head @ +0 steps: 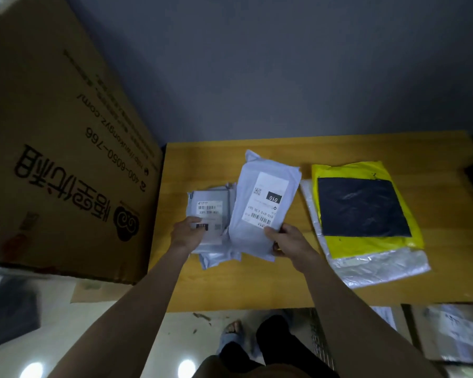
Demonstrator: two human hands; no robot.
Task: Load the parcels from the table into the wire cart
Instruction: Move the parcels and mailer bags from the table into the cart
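- Fingers of the left hand (187, 231) curl over the near edge of a small grey parcel (208, 214), thumb on its white label, grasping it where it lies on the desk (230, 282).
- Fingers of the right hand (286, 240) pinch the near end of a larger grey parcel (262, 203), thumb on top beside its barcode label, other fingers underneath.
- The larger grey parcel is tilted, its near end raised in the hand and its far end pointing away toward the wall; it sits just right of the small parcel and overlaps its right edge.
- Another grey bag (219, 259) lies under the small parcel, its near corner showing on the desk.
- A yellow parcel (366, 208) with a dark square panel on top lies flat at the right of the desk, apart from the hands, resting on a clear plastic bag (380, 268) that sticks out at its near side.
- A large cardboard box (60, 159) with printed text stands against the left edge of the desk.
- Near and right, below the desk edge, a wire cart (322, 339) is partly visible, with blurred labelled parcels (453, 331) beside it.
- The person's legs in dark trousers and a sandalled foot (231, 334) stand on the pale floor (107, 336) near the desk.
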